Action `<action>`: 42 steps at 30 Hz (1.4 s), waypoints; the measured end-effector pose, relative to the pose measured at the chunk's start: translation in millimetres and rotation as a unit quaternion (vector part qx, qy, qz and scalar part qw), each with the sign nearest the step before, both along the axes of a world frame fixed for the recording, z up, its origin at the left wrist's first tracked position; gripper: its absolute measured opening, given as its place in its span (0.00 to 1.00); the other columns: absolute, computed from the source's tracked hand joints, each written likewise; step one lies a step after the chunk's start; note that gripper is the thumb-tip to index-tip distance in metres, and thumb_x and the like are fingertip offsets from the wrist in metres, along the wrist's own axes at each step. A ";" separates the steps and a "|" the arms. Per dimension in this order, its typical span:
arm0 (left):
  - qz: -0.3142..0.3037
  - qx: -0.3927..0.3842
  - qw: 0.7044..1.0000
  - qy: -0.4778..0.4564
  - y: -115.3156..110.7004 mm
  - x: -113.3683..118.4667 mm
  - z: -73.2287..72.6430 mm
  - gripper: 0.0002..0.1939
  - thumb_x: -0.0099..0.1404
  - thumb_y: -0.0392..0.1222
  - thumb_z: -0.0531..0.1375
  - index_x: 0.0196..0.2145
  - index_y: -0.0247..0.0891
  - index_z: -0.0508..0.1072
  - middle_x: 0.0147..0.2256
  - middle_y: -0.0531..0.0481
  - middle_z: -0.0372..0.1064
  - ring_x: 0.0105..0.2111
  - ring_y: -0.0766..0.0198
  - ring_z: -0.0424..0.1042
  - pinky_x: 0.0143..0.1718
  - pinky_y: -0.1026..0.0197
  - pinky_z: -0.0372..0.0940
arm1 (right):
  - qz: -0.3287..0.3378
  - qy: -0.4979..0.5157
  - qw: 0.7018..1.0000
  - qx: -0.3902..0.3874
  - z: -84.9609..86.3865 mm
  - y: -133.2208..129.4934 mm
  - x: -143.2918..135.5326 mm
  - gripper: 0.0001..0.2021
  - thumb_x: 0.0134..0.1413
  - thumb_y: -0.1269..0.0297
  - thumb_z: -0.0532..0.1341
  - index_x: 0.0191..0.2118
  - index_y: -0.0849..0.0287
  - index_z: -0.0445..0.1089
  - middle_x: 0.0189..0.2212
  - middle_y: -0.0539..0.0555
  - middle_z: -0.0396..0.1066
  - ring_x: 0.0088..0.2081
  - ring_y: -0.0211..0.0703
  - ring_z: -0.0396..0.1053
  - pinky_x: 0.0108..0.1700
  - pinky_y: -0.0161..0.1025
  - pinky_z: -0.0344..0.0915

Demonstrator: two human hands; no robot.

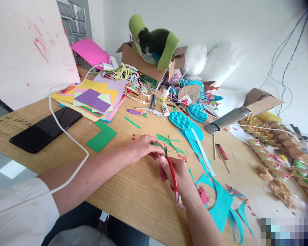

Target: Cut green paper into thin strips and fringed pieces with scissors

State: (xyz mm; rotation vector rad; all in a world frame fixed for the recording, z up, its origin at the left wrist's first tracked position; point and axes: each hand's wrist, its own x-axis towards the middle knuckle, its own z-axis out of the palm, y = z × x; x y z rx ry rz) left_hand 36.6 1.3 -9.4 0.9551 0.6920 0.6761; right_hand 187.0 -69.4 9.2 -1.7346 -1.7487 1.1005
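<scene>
Our left hand pinches green paper, right hand grips scissors. Cable crosses before left forearm; cardboard box holds green roll.

Head cam looks fwd & dn over nearby tbl.

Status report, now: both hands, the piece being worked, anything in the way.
Left hand pinching green paper. Right hand holding red scissors, blades right by the paper. Green scraps just beyond; white cable crossing before left forearm.
</scene>
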 end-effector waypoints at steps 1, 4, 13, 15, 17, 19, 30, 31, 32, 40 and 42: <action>0.000 0.001 1.000 0.001 -0.1 -0.1 0.0 0.07 0.47 0.37 0.64 0.25 0.33 0.73 0.22 0.52 0.69 0.23 0.69 0.67 0.30 0.64 0.62 | 0.001 -0.006 1.000 0.000 -0.6 0.1 0.5 0.27 0.56 0.42 0.53 0.19 0.61 0.64 0.15 0.52 0.67 0.17 0.38 0.64 0.20 0.32 0.56; 0.003 0.002 1.000 0.002 -0.5 -0.5 0.5 0.07 0.46 0.38 0.64 0.25 0.33 0.73 0.21 0.51 0.69 0.23 0.69 0.67 0.30 0.63 0.62 | 0.001 -0.016 1.000 0.000 -1.7 0.2 1.2 0.27 0.56 0.41 0.54 0.19 0.61 0.64 0.15 0.53 0.68 0.17 0.38 0.64 0.20 0.32 0.55; 0.006 -0.007 1.000 -0.002 -1.1 -0.6 1.2 0.07 0.46 0.38 0.64 0.25 0.33 0.73 0.22 0.52 0.69 0.23 0.69 0.67 0.30 0.63 0.62 | -0.010 -0.004 1.000 -0.004 -1.1 -0.4 0.5 0.27 0.55 0.42 0.55 0.19 0.61 0.65 0.15 0.53 0.68 0.16 0.37 0.63 0.19 0.32 0.54; 0.006 -0.007 1.000 -0.002 -1.2 -0.6 0.8 0.07 0.46 0.38 0.64 0.25 0.33 0.73 0.22 0.51 0.70 0.23 0.69 0.67 0.30 0.63 0.62 | -0.004 -0.006 1.000 -0.005 -1.4 -0.4 1.0 0.27 0.55 0.41 0.54 0.19 0.61 0.65 0.15 0.53 0.69 0.16 0.37 0.64 0.19 0.32 0.55; 0.003 -0.006 1.000 -0.004 -1.0 -0.7 0.4 0.07 0.46 0.38 0.64 0.25 0.33 0.73 0.22 0.51 0.70 0.23 0.69 0.67 0.31 0.63 0.62 | -0.008 -0.008 1.000 -0.006 -1.6 -0.5 1.1 0.27 0.55 0.41 0.54 0.19 0.61 0.65 0.15 0.53 0.68 0.16 0.37 0.63 0.19 0.32 0.55; 0.001 -0.007 1.000 -0.006 -0.8 -0.8 0.2 0.07 0.47 0.37 0.64 0.25 0.33 0.73 0.22 0.52 0.70 0.23 0.69 0.67 0.31 0.63 0.62 | -0.015 -0.011 1.000 -0.007 -1.7 -0.8 0.8 0.27 0.54 0.40 0.54 0.19 0.61 0.65 0.14 0.53 0.68 0.16 0.37 0.63 0.19 0.32 0.55; -0.001 -0.003 1.000 -0.006 0.0 -1.0 -0.1 0.06 0.46 0.37 0.64 0.25 0.33 0.73 0.22 0.51 0.70 0.23 0.69 0.67 0.30 0.63 0.61 | -0.019 -0.013 1.000 -0.006 -4.7 -0.6 1.7 0.28 0.53 0.39 0.55 0.19 0.61 0.66 0.14 0.53 0.69 0.15 0.37 0.64 0.18 0.32 0.56; -0.001 -0.003 1.000 -0.006 0.0 -1.1 -0.1 0.06 0.46 0.37 0.64 0.25 0.33 0.73 0.22 0.51 0.70 0.23 0.69 0.67 0.30 0.63 0.61 | -0.021 -0.009 1.000 -0.008 -5.0 -0.5 1.8 0.28 0.52 0.39 0.55 0.19 0.61 0.66 0.14 0.53 0.69 0.15 0.37 0.64 0.18 0.32 0.56; -0.002 -0.003 1.000 -0.006 0.0 -1.2 -0.1 0.07 0.46 0.37 0.64 0.25 0.33 0.73 0.22 0.51 0.70 0.23 0.69 0.67 0.30 0.63 0.61 | -0.024 -0.005 1.000 -0.009 -5.1 -0.5 1.8 0.27 0.52 0.39 0.56 0.19 0.61 0.66 0.14 0.53 0.69 0.15 0.37 0.63 0.18 0.32 0.56; -0.013 -0.004 1.000 0.001 0.4 -1.8 0.2 0.07 0.47 0.39 0.65 0.26 0.34 0.73 0.22 0.51 0.69 0.23 0.69 0.67 0.31 0.63 0.62 | -0.051 0.017 0.998 -0.019 -3.8 -1.4 -0.5 0.28 0.48 0.37 0.58 0.17 0.60 0.64 0.13 0.52 0.67 0.14 0.37 0.63 0.16 0.32 0.55; -0.017 0.000 1.000 0.000 0.3 -2.1 0.8 0.07 0.47 0.39 0.64 0.25 0.34 0.73 0.22 0.50 0.70 0.24 0.68 0.67 0.31 0.62 0.62 | -0.055 0.023 0.998 -0.017 -3.4 -1.6 -0.9 0.28 0.47 0.36 0.58 0.18 0.60 0.64 0.12 0.52 0.66 0.13 0.37 0.63 0.16 0.32 0.55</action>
